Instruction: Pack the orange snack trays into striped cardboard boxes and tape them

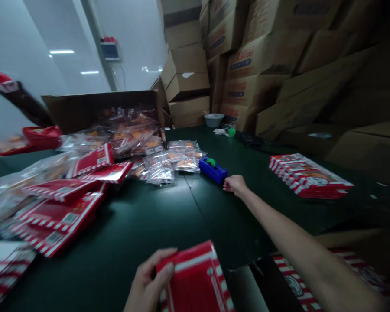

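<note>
My left hand [152,277] is closed around the edge of a red carton [195,279] with white stripes, held low at the bottom middle; the carton's lower part is cut off by the frame. With my arm stretched forward, my right hand [235,185] has its fingers pinched at the near end of a blue tape dispenser [212,170]. A green roll [210,162] sits in the dispenser. Whatever lies between those fingertips is too small to make out. Clear packets [160,167] of orange-brown food lie just left of the dispenser.
Red-striped flat packs [65,212] and clear bags pile up at left, before an open carton [100,104]. Stacked striped boxes [308,175] stand at right. An open box with striped packs [295,277] is below the table's edge. Cardboard boxes [243,60] tower behind a grey bowl [213,120].
</note>
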A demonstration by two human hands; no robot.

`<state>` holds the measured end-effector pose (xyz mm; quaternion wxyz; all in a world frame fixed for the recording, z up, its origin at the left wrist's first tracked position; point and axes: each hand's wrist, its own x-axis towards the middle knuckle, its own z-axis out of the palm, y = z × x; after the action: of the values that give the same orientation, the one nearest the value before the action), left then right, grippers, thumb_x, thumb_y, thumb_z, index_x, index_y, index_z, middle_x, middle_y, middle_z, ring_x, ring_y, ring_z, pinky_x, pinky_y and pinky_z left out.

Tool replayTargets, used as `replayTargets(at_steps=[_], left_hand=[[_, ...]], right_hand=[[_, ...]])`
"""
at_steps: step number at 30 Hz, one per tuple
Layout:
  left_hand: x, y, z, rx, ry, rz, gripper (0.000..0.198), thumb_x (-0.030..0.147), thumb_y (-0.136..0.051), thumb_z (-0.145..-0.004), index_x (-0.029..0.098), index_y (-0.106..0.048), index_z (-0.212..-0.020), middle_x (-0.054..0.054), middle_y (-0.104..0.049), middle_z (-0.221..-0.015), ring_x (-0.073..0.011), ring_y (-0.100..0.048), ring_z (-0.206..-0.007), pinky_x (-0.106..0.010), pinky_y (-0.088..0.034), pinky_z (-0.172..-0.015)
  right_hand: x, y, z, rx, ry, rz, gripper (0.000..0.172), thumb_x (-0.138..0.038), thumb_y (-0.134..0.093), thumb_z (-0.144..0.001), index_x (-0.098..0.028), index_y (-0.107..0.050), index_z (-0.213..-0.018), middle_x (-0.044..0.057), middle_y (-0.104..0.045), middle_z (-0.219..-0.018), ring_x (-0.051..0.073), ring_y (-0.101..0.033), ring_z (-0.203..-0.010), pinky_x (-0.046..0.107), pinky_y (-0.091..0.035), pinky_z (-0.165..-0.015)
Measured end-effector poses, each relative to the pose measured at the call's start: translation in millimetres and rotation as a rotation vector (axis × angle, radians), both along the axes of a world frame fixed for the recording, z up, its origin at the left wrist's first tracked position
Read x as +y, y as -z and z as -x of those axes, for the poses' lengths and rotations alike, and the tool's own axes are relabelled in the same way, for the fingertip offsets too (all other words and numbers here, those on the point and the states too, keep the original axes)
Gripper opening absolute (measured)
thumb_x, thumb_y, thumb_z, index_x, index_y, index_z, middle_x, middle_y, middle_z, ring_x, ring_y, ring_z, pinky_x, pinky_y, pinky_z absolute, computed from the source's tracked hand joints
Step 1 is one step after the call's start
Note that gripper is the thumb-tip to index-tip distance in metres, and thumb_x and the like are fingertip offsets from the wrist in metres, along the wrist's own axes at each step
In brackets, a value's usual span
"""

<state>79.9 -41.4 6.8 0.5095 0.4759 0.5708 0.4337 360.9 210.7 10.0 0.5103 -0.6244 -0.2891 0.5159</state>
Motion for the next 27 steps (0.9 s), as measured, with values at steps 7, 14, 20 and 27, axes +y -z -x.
replayTargets(at_steps=[7, 14, 20, 27], left_hand=[[-4, -85.8, -8, 0.336, -0.072, -0.740, 0.028, 0.022, -0.061, -0.089, 0.025, -0.067, -0.116, -0.002, -0.074, -0.103, -0.0142, -0.069, -0.087, -0.022, -0.057, -0.078], [-13, -41.6, -49, 0.773, -0.014, -1.171, 0.043, 0.002, -0.053, -0.088, 0.016, -0.057, -0.128, -0.013, -0.065, -0.123, -0.0189, -0.063, -0.114, -0.027, -0.053, -0.096], [-12, 3.4, -60, 0.877, 0.129, -1.401, 0.038, -0.001, -0.049, -0.089, 0.011, -0.061, -0.123, -0.014, -0.067, -0.122, -0.0209, -0.055, -0.125, -0.038, -0.032, -0.116], [-7, 4.5, -68, 0.896, 0.159, -1.430, 0.029, 0.001, -0.045, -0.092, 0.010, -0.064, -0.112, -0.015, -0.071, -0.114, -0.0217, -0.060, -0.117, -0.040, -0.035, -0.110]], right_hand=[[-104, -71.6, 0, 0.177, -0.149, -0.287, 0.019, -0.025, -0.068, -0.084, -0.017, -0.056, -0.071, -0.006, -0.052, -0.060, 0.004, -0.045, -0.046, 0.016, -0.039, -0.044], [-237, -67.9, 46, 0.451, -0.587, -0.389, 0.035, -0.039, -0.081, -0.070, -0.016, -0.056, -0.059, -0.005, -0.054, -0.046, 0.004, -0.046, -0.035, 0.016, -0.034, -0.035], [-239, -0.3, 46, 0.544, -0.441, -0.186, 0.047, -0.046, -0.089, -0.052, -0.015, -0.054, -0.059, -0.003, -0.059, -0.046, 0.007, -0.047, -0.031, 0.017, -0.037, -0.030], [-251, 16.5, 54, 0.698, -0.333, -0.111, 0.050, -0.048, -0.089, -0.054, -0.015, -0.056, -0.071, -0.008, -0.057, -0.052, 0.003, -0.049, -0.039, 0.015, -0.042, -0.041]])
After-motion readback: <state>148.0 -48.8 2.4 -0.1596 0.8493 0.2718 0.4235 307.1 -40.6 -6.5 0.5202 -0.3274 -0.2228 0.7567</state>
